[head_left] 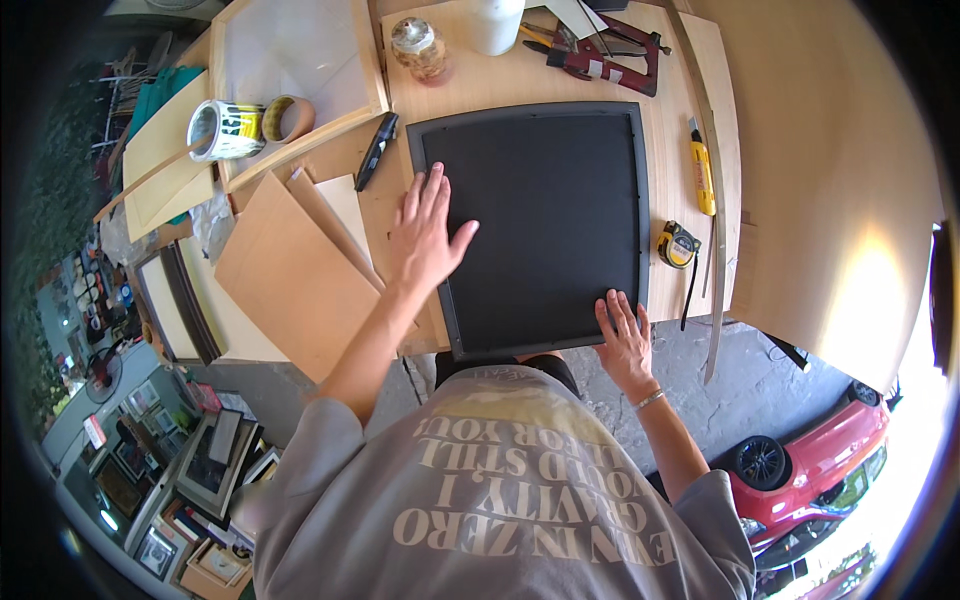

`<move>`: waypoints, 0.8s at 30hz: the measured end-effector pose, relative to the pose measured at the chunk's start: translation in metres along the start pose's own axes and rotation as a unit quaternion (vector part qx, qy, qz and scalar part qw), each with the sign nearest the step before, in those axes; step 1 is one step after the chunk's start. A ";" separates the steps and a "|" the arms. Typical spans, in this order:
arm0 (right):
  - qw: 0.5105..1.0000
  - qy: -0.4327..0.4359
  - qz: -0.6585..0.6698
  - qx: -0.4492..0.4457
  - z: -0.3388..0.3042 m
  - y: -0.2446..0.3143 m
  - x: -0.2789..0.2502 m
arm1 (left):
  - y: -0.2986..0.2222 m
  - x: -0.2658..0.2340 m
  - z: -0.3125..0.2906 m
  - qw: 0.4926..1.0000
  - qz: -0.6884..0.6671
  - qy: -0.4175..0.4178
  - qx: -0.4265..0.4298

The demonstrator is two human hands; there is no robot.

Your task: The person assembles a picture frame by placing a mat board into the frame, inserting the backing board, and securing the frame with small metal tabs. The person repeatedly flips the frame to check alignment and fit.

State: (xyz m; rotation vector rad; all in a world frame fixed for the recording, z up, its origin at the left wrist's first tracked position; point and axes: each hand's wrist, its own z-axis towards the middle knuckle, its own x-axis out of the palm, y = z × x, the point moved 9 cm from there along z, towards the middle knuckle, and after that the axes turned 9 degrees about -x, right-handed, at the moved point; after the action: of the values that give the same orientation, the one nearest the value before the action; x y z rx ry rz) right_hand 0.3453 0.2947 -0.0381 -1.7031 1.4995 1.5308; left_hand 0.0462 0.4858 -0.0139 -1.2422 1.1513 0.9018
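Note:
A black picture frame (pixel 545 225) with a dark backing panel lies flat on the wooden table, its near edge close to my body. My left hand (pixel 428 228) rests on its left side, fingers stretched out and thumb spread over the panel. At the near right corner my right hand (pixel 626 340) lies with fingers extended on the frame's edge. Neither hand grips anything. Right of the frame are a yellow-and-black tape measure (pixel 678 245) and a yellow utility knife (pixel 702 175). A black marker-like tool (pixel 376 152) lies off its far left corner.
Beyond the frame are a dark red staple gun (pixel 608 62), a glass jar (pixel 421 50) and a white container (pixel 494 25). Brown boards (pixel 300 270) lie at the left, near a tape roll (pixel 287 119) and a paint can (pixel 226 130). A long thin strip (pixel 716 200) runs along the right.

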 end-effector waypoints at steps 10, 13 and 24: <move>0.999 0.032 0.012 0.010 0.011 0.000 0.014 | -0.110 0.054 0.100 0.993 -0.079 -0.059 0.061; 0.999 0.028 0.009 0.015 0.015 -0.005 0.018 | -0.122 0.061 0.114 0.994 -0.041 -0.068 0.078; 0.975 -0.168 0.143 -0.032 0.079 -0.043 -0.125 | -0.111 0.057 0.119 0.991 -0.123 -0.056 0.009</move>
State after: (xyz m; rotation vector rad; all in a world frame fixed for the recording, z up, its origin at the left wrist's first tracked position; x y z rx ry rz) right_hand 0.3695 0.4299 0.0321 -1.2146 1.5732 1.9193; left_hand 0.1843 0.5826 -0.0494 -1.2713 0.8939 0.7647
